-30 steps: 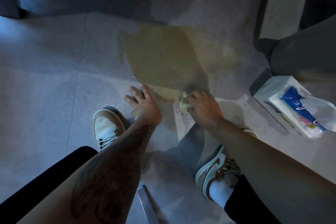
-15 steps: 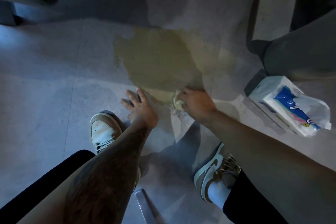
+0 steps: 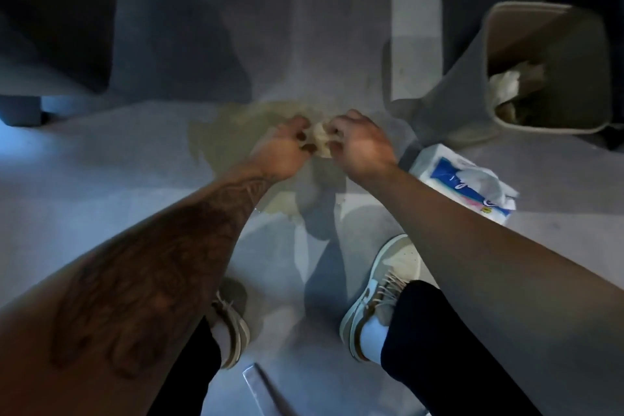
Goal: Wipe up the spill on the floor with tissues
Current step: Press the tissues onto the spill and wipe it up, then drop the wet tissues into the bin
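Note:
A yellowish spill [image 3: 216,135] spreads over the grey floor ahead of my feet. Above it, my left hand [image 3: 283,150] and my right hand [image 3: 361,145] are raised off the floor and both pinch one crumpled, soaked tissue wad [image 3: 320,142] between them. The wad is small, pale yellow and mostly hidden by my fingers. An open pack of tissues [image 3: 469,186], white with blue print, lies on the floor just right of my right wrist, one tissue sticking out.
A grey waste bin [image 3: 472,91] with used tissues inside stands at the right, beyond the tissue pack. A pale post [image 3: 417,20] rises next to it. Dark furniture [image 3: 54,44] fills the far left. My two sneakers [image 3: 381,294] stand below my arms.
The wad has come up off the floor. My left hand left the floor and joined my right on the tissue. The view tilted up, bringing the bin into sight.

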Available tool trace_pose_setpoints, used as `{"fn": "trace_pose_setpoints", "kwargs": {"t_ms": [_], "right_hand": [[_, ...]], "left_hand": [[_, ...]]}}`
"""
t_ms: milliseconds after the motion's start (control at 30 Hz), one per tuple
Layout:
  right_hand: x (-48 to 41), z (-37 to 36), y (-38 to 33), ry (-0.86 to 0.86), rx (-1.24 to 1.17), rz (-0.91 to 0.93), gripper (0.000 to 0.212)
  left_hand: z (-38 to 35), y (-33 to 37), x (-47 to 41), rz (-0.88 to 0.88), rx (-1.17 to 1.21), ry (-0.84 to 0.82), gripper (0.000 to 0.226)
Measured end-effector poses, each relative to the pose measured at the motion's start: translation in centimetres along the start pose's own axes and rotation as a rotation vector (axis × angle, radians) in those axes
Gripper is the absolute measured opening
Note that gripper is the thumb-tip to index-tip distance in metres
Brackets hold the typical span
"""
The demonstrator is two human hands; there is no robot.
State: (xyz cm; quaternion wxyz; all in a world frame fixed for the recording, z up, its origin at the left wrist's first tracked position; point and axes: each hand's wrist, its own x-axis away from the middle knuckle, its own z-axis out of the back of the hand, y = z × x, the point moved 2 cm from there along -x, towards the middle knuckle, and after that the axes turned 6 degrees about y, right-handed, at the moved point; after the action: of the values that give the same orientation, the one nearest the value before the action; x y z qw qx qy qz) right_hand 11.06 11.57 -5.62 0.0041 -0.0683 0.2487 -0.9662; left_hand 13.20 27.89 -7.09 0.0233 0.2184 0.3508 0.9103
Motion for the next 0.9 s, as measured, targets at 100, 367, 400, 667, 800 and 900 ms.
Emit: {"fn": "trace_pose_setpoints", "kwargs": {"t_ms": [100,367,400,667,800,900], "right_hand": [[-0.2,4.1,0.3,0.108,-0.013,-0.008,0.029],[0.9,15.7,6.3,0.371,-0.010,-0.099,0.026],[1.3,17.1,7.4,0.411,0.001,-0.118,0.025],[2.8,20.1,15.2,0.410,0.113,-0.375,0.031],[3.8,17.6,15.3,0.222,0.100,-0.317,0.042],[4.4,15.9,15.2,0.136,0.058,-0.279,0.044]], "left_hand": [[0.3,5.3,-1.0,-0.130,0.020,0.043,0.034],[-2.3,19.5,-3.2,-0.252,0.160,0.105,0.030],[-3.0,21.4,-3.4,-0.259,0.174,0.088,0.032],[-6.5,28.0,-4.2,-0.145,0.074,-0.027,0.053],[-7.8,26.8,-5.4,0.039,0.124,-0.010,0.046],[-8.7,25.8,-6.5,0.172,0.299,-0.066,0.028]]}}
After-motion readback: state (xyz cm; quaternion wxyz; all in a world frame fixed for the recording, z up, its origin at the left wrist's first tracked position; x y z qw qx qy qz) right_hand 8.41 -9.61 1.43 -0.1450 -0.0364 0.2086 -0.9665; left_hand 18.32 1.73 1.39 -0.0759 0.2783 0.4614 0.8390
